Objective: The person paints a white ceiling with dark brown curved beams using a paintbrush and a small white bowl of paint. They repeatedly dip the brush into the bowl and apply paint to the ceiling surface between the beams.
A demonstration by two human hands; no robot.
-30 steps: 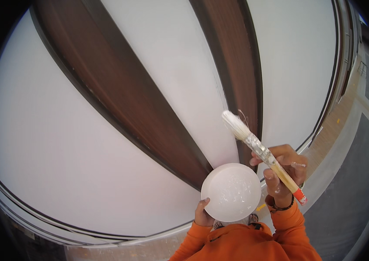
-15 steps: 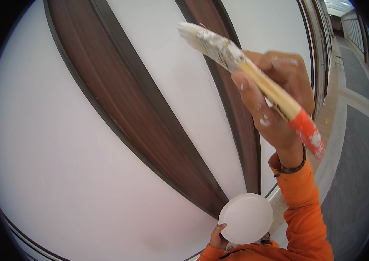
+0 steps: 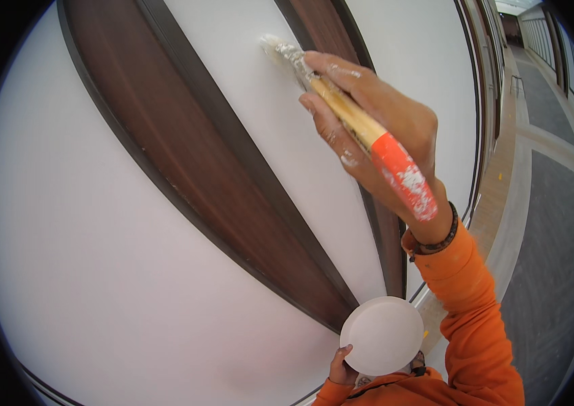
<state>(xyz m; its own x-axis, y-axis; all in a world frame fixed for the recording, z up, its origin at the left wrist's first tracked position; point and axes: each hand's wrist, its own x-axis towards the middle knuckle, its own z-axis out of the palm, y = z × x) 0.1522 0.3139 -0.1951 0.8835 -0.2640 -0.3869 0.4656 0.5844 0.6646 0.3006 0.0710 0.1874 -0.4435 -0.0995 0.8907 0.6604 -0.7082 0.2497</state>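
My right hand (image 3: 381, 128) is raised high and grips a paintbrush (image 3: 348, 111) with a wooden handle, a red end and white paint smears. Its pale bristles are at the white wall panel (image 3: 233, 61) between two dark wood strips, and seem to touch it. Flecks of white paint mark the fingers. Low in the picture, my left hand (image 3: 342, 365) holds a round white container lid or shallow dish (image 3: 381, 335) by its left rim; which of the two I cannot tell.
Dark-framed brown wood strips (image 3: 185, 155) run up the white wall (image 3: 98, 271). To the right stretches a long corridor with grey floor panels (image 3: 557, 230), a small stand (image 3: 517, 86) and a railing (image 3: 540, 34) farther off.
My right hand has moved left and toward the wall, bringing the brush's bristles to the white panel. The left hand still holds the round white piece in nearly the same place.
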